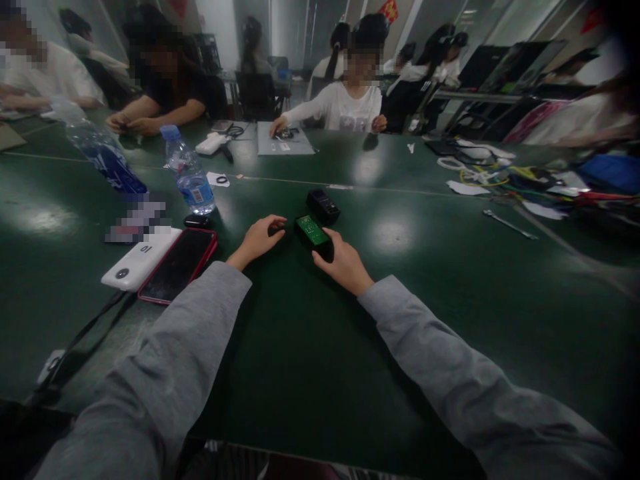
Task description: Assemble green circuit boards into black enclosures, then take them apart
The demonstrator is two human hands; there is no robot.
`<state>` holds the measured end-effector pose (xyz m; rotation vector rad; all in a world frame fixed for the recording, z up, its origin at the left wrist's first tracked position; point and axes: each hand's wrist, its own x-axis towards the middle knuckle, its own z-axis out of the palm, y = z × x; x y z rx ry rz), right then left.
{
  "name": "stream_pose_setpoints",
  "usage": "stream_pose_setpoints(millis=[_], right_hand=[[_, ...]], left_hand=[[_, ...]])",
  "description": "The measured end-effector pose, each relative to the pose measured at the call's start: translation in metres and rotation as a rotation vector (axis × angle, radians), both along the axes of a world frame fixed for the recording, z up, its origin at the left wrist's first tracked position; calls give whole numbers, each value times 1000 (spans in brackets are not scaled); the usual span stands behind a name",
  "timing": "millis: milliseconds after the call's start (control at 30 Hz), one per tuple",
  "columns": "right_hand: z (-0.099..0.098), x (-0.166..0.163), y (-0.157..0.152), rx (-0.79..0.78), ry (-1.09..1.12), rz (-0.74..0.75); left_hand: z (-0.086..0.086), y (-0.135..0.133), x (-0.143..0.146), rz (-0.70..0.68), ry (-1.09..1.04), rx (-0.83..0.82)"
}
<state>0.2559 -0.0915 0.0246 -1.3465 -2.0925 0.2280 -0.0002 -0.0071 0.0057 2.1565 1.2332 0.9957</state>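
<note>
My right hand point(345, 263) grips a small black case with a green circuit board point(312, 230) showing on its upper face. The thumb lies along the near edge and the fingers along the far right side. Just beyond it, a second black case point(324, 206) with openings on its face rests on the green table. My left hand point(261, 239) is to the left of the circuit board case, apart from it. Its thumb and fingers are loosely curved with a gap between them, and nothing shows inside.
On the left lie a red-edged phone point(177, 265), a white power bank point(141, 259) with a cable, and a small black case point(197, 221). Two plastic bottles, one a clear water bottle point(193, 177), stand behind. Tangled wires point(500, 175) and a metal tool point(510, 225) lie right. Several people sit across the green table point(320, 373).
</note>
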Motion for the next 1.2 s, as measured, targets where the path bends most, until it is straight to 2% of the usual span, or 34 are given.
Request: stream_pose_setpoints(millis=[133,200,400,600,867,1100,1167,1200], right_hand=[[4,-4,-3,163,-93,95],[6,-7,-5,193,-142,155],[10,-9,-9,141,-200,193],[10,-7,-8,40,-196,196],[5,-9,-4,5,12,209],[6,-30,3,34,277,56],[7,-33,4,59,303,4],[8,-32,4,68,313,-29]], left_hand=[[3,-1,2,25,-111,-94],[3,0,2,29,-162,-130],[5,-1,2,55,-137,-142],[11,-6,2,11,-59,-169],[6,-1,1,-9,-67,-177],[5,0,1,-25,-117,-205],[8,0,9,-3,-213,-262],[11,-2,16,52,-309,-307]])
